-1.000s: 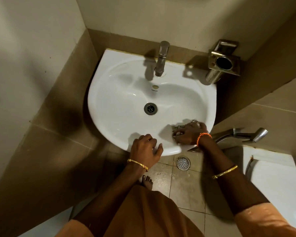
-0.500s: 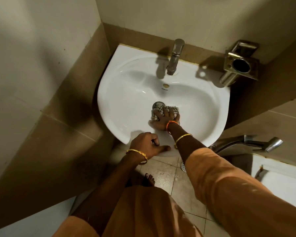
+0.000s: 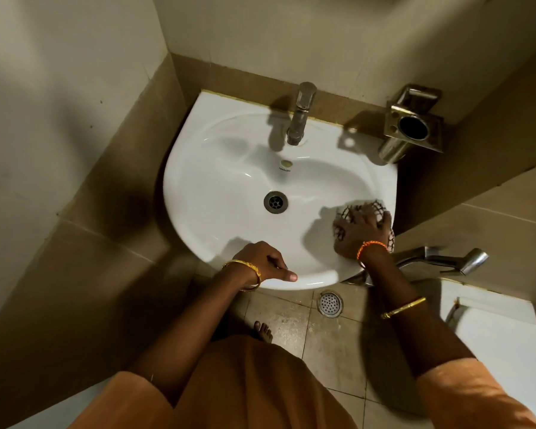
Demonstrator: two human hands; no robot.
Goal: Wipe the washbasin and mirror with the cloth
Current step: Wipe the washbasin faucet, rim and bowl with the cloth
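A white washbasin [image 3: 217, 181] hangs in a tiled corner, with a steel tap [image 3: 300, 114] at its back and a drain [image 3: 275, 202] in the bowl. My right hand [image 3: 361, 232] presses a white cloth with a dark check pattern [image 3: 370, 209] flat against the basin's right inner wall, near the rim. Most of the cloth is hidden under the hand. My left hand [image 3: 260, 261] rests on the basin's front rim, fingers curled, thumb stretched along the edge. No mirror is in view.
A steel holder [image 3: 412, 131] is fixed to the wall right of the basin. A steel spray handle [image 3: 446, 260] juts out low on the right, above a white fixture [image 3: 502, 335]. A floor drain [image 3: 330, 303] and my bare foot [image 3: 263, 331] lie below.
My right hand has swept the cloth from the basin's front rim to the bowl's middle over the drain, then out to the right wall. My left hand has stayed on the front rim.
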